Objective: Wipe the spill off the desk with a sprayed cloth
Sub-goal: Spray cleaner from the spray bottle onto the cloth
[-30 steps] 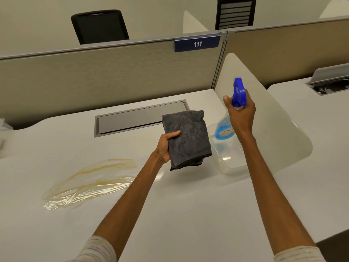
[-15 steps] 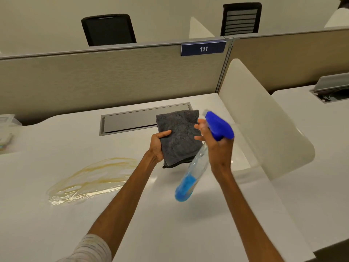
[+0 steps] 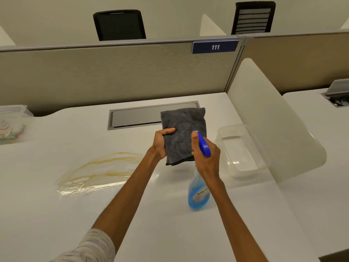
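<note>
My left hand (image 3: 162,143) holds a folded grey cloth (image 3: 184,129) up above the white desk (image 3: 170,224), gripping its left edge. My right hand (image 3: 206,157) is closed around the blue trigger head of a spray bottle (image 3: 198,193) with blue liquid. The bottle hangs upright below the hand, and its nozzle sits close against the cloth's lower right face. A yellowish wet spill (image 3: 98,173) spreads on the desk to the left of my left forearm.
An empty clear plastic tub (image 3: 239,148) stands right of the hands against a curved white divider (image 3: 273,129). A grey cable hatch (image 3: 136,117) lies behind the cloth. A clear box with coloured items (image 3: 11,125) sits at the far left. Partition panels close the back.
My right hand brought the spray bottle from beside the tub over to the cloth and turned it upright, nozzle at the cloth. The left hand kept the cloth raised, nearly still.
</note>
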Demonstrator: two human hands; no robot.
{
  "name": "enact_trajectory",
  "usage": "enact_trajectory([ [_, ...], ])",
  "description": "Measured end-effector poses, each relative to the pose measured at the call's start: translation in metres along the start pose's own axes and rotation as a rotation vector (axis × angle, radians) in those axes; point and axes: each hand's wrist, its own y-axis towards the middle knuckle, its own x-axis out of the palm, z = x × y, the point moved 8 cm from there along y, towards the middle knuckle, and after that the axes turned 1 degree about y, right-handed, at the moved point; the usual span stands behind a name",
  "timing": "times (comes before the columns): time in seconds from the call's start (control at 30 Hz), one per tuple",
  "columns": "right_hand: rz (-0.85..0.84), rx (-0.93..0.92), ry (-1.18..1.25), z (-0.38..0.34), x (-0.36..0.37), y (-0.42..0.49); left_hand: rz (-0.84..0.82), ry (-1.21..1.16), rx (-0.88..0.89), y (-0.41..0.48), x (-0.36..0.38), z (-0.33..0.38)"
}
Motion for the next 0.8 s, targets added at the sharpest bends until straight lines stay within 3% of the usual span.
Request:
enact_trajectory([
  [0.2, 0.036, -0.013, -0.161, 0.002, -0.002, 0.009, -0.043, -0.044, 0.008, 0.001, 0.005, 0.005],
  [0.43, 0.137, -0.098, -0.149, -0.006, -0.024, 0.01, -0.053, -0.064, -0.002, 0.0, 0.005, 0.011],
  [0.8, 0.005, -0.067, -0.25, -0.01, -0.015, -0.007, -0.035, -0.074, 0.042, 0.0, 0.009, 0.019],
])
